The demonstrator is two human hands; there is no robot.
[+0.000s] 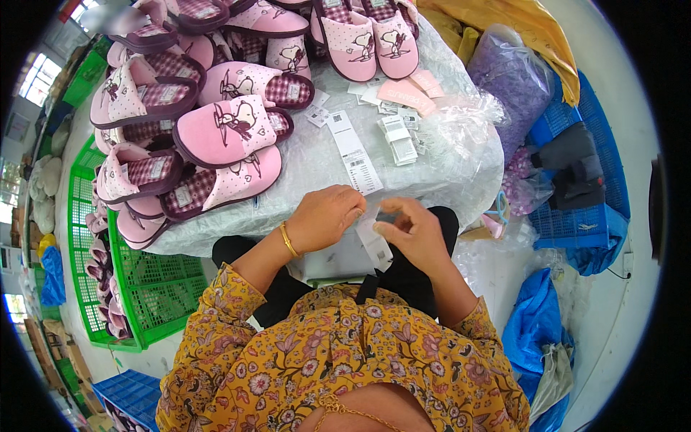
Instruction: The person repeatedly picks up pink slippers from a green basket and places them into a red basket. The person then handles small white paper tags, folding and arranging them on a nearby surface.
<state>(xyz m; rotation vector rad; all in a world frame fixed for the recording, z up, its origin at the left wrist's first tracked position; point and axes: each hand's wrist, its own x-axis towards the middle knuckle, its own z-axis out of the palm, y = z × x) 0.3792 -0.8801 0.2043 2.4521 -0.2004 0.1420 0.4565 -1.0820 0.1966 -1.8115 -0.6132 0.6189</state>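
Observation:
My right hand (417, 234) pinches a white printed label strip (376, 250) between thumb and fingers; its lower end hangs over my lap. Close beside it, my left hand (327, 217), with a gold bangle at the wrist, has its fingers curled together. What those fingertips hold, if anything, is hidden. Just beyond my hands, a long white label sheet (353, 151) lies on the plastic-covered table (309, 169). A small banded stack of white labels (397, 139) rests to its right. Pink cards (407, 93) lie farther back.
Pink slippers with dog pictures (227, 129) are piled on the table's left. A green crate (155, 288) with more slippers stands below. At right are a clear bag of purple things (507, 79), a blue crate (608, 122) and blue sheeting (529, 317).

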